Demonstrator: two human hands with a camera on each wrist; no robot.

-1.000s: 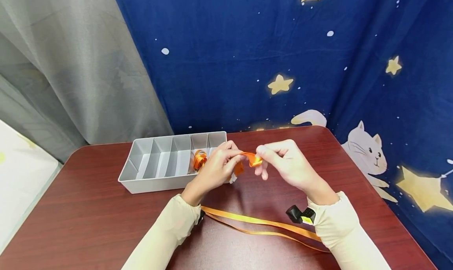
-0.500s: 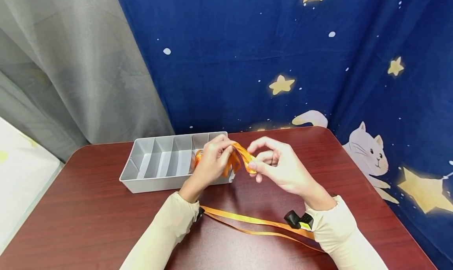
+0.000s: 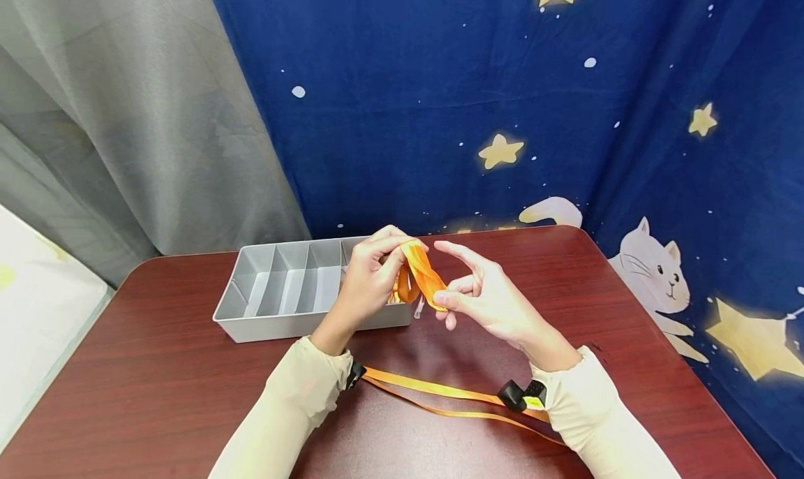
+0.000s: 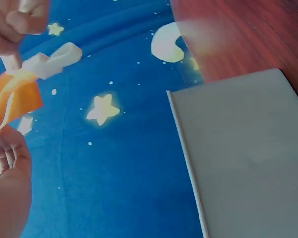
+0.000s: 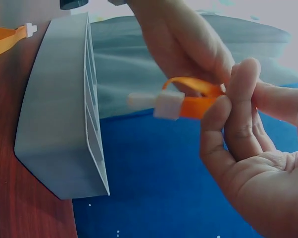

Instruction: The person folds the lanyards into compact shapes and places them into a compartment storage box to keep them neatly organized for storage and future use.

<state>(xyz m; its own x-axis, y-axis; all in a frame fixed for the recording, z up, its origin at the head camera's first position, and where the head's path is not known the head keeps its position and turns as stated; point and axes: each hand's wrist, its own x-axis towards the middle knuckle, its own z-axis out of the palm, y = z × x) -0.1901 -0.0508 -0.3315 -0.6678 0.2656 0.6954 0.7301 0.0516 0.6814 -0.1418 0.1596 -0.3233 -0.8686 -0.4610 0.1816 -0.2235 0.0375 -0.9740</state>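
A folded orange lanyard stretches between my two hands above the right end of a grey divided tray. My left hand pinches its upper end between thumb and fingers. At the lower end, my right hand grips it with thumb and fingers, index finger raised off it. A white plastic clip hangs from the lanyard in the right wrist view, and the same clip shows in the left wrist view.
Another orange lanyard lies on the reddish-brown table in front of the tray, partly under the right wrist. The left compartments of the tray hold nothing visible. The left hand covers its right compartments. Behind the table hangs a blue star-print curtain.
The left hand has risen slightly and moved left with the lanyard. The right hand has shifted down and left, its index finger lifting away. More of the folded strap now shows between them.
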